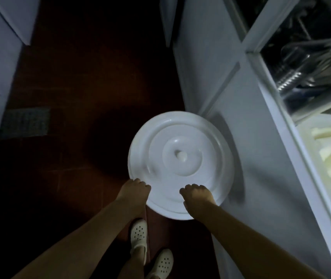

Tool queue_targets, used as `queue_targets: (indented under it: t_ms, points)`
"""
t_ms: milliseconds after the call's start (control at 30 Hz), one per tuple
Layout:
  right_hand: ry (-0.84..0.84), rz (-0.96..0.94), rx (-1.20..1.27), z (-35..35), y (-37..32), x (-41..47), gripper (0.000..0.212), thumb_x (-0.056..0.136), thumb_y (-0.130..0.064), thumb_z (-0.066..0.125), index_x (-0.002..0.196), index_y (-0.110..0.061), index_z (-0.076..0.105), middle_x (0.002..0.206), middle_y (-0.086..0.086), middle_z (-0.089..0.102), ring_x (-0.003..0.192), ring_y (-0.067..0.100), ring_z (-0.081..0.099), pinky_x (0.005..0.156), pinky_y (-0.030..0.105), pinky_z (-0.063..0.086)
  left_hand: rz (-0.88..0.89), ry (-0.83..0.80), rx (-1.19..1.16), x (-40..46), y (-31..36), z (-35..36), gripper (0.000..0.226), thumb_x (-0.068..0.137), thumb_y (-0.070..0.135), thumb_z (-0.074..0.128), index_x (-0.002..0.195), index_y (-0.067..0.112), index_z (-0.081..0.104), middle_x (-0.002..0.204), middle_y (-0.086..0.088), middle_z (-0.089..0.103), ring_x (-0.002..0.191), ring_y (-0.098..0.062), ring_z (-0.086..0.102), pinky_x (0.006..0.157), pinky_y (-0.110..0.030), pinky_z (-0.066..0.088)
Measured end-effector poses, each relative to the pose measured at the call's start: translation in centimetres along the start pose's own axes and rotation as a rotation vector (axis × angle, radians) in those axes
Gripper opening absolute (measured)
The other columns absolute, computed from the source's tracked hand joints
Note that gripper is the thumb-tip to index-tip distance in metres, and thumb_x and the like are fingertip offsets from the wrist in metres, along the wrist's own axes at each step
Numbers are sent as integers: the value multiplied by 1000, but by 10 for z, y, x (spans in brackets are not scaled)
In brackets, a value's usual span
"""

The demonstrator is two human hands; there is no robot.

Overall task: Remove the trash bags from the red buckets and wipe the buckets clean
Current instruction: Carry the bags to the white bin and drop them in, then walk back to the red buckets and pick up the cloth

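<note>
A round white lid (180, 137) with a small centre knob lies flat below me on the dark red floor (70, 77), beside a white cabinet. Whatever is beneath the lid is hidden, and I see no red bucket wall or trash bag. My left hand (137, 188) is at the lid's near-left rim, its fingers curled over the edge. My right hand (198, 193) is over the lid's near-right part, with its fingers curled downward and nothing visible in them.
A white cabinet (221, 87) stands right of the lid, touching it. An open shelf unit (277, 117) on the far right holds metal containers and pale items. White walls flank a dim corridor. My feet in white clogs (138, 236) are just behind the lid.
</note>
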State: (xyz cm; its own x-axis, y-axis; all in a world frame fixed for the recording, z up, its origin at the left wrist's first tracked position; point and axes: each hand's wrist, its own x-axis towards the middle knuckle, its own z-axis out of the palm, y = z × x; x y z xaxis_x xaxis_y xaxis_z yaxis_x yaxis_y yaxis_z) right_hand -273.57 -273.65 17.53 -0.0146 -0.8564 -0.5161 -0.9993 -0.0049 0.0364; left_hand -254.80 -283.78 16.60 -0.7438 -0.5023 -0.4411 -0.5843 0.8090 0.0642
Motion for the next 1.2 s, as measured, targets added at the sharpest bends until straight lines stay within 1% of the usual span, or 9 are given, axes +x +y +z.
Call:
queue_targets:
  t_ms: [33,100,167,267,367,633,767,933,1200]
  points:
    - [17,9,-36,-17,-2,1,40,31,-25,87,63,-21,63,57,-3,56,48,14,56,46,20,40,-20,-7,7,-7,-6,-13,27,50,27,82,68,19,64,65,1,63,63,-18,62,59,-26,47]
    - [-54,23,-54,-58,-10,-2,27,67,-19,75,90,-16,62,86,3,62,76,21,63,64,26,44,-52,73,32,-23,-22,-40,32,38,27,85,58,20,61,55,2,60,52,-18,60,52,-23,45]
    - [21,-3,-139,-82,-12,2,24,86,-10,53,110,-13,53,109,6,57,98,25,58,78,30,40,-118,86,51,-36,-39,-56,25,56,29,79,73,19,66,70,0,66,67,-20,65,62,-26,48]
    - [77,-44,-188,-122,-19,9,30,87,-7,48,117,-13,51,119,8,54,105,26,56,85,32,41,-237,175,-5,-65,-59,-87,27,59,39,78,76,21,69,72,2,68,67,-15,66,60,-23,51]
    - [131,-108,-217,-156,-27,15,32,86,-6,48,117,-13,51,116,7,55,104,25,55,84,31,40,-376,139,-51,-88,-70,-106,29,96,30,43,118,16,55,116,-2,61,108,-20,56,90,-31,42]
    - [252,-421,-294,-205,-57,29,28,90,-10,47,117,-13,52,115,7,56,105,26,53,84,33,38,-739,211,-178,-158,-49,-123,29,98,34,38,117,19,54,115,0,62,106,-17,57,89,-31,44]
    - [278,-676,-347,-215,-96,23,22,91,-14,49,112,-14,54,111,7,58,102,27,54,74,33,31,-964,203,-370,-211,-12,-106,29,98,36,40,121,22,52,114,2,61,103,-14,57,91,-31,46]
    - [241,-990,-460,-206,-171,-15,20,94,-19,46,112,-15,53,113,6,56,103,26,54,75,32,34,-1290,160,-449,-297,66,-60,32,97,34,40,124,20,52,120,0,60,109,-19,56,89,-32,43]
    - [257,-1461,-605,-149,-306,-175,20,95,-27,47,112,-19,55,108,1,58,96,17,57,76,28,42,-1867,111,-657,-442,243,1,26,97,33,41,115,19,53,118,0,59,106,-18,56,85,-30,42]
